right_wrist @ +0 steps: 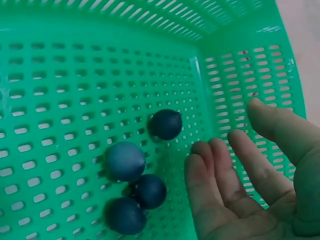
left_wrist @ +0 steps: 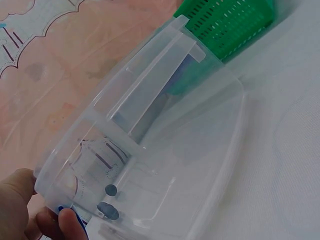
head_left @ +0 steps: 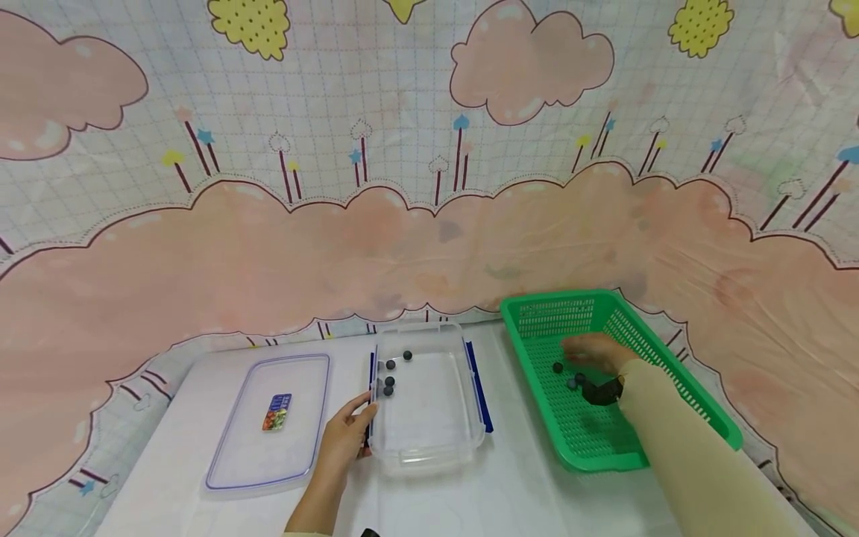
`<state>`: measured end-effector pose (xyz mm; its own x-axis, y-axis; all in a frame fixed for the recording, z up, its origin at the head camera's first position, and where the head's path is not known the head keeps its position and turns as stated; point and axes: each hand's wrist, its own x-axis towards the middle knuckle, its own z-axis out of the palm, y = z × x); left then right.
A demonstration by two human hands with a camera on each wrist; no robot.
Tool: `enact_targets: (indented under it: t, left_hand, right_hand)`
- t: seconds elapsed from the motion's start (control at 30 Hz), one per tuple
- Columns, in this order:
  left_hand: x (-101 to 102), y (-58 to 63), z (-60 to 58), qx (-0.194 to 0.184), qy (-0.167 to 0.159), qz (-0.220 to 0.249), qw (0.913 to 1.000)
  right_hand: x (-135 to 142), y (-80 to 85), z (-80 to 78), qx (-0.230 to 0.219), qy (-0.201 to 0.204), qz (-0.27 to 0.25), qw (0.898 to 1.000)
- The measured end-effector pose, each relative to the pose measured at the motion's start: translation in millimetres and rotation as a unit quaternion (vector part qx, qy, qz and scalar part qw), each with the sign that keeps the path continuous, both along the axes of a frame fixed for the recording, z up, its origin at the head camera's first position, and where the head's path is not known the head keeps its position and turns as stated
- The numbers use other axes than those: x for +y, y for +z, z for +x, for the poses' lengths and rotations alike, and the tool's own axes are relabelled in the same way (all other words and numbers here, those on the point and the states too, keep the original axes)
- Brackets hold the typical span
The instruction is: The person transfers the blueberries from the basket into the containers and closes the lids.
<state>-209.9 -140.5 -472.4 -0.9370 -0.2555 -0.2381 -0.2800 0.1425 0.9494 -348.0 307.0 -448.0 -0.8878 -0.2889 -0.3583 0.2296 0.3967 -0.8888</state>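
Note:
A clear plastic box (head_left: 429, 456) with blue side clips stands mid-table, with several dark blueberries (head_left: 389, 381) inside along its left and far part. My left hand (head_left: 342, 432) grips the box's left side, thumb at the rim and fingers around the clip, as the left wrist view also shows. Inside the green basket (head_left: 543, 425) at the right, my right hand (right_wrist: 245, 185) hovers over the floor with fingers loosely extended and nothing held. Just beside its fingertips lie several loose blueberries (right_wrist: 126, 161), one paler than the others.
A flat clear lid (head_left: 244, 455) with a violet-blue edge and a small colourful label (head_left: 277, 412) lies left of the box. The white tabletop (head_left: 523, 485) ends at the back against a patterned cloth (head_left: 403, 261).

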Motion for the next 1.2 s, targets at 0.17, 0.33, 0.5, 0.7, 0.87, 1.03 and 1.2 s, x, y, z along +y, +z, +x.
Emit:
enact_targets:
  t: [0.17,0.33,0.5,0.7,0.87,1.03,1.2]
  left_hand:
    - [-0.1,0.0,1.0,0.000,-0.001,0.001,1.0000]
    - [-0.2,-0.7,1.7,-0.002,-0.002,0.003,1.0000]
    - [0.0,-0.3,2.5,-0.002,0.001,0.004,1.0000]
    - [1.4,-0.1,2.5,-0.001,0.003,0.005,1.0000]
    - [3.5,-1.1,1.6,0.000,0.007,0.003,1.0000]
    - [3.5,-1.8,1.9,0.002,0.006,0.001,1.0000]
    - [3.0,-2.8,2.6,0.005,0.007,0.005,1.0000]
  right_hand:
    - [-4.9,-0.3,2.2,0.000,0.000,0.027,1.000]
    - [-11.6,4.5,6.4,0.014,0.023,0.088,0.996]
    - [-19.3,3.7,5.9,0.045,0.036,0.157,0.986]
    - [-25.0,0.2,5.0,0.074,0.022,0.193,0.978]
    - [-27.7,-4.1,4.7,0.098,0.019,0.243,0.965]
    - [-28.3,-6.0,4.6,0.109,0.016,0.255,0.961]
    - [-26.8,-7.2,2.0,0.111,-0.003,0.230,0.967]
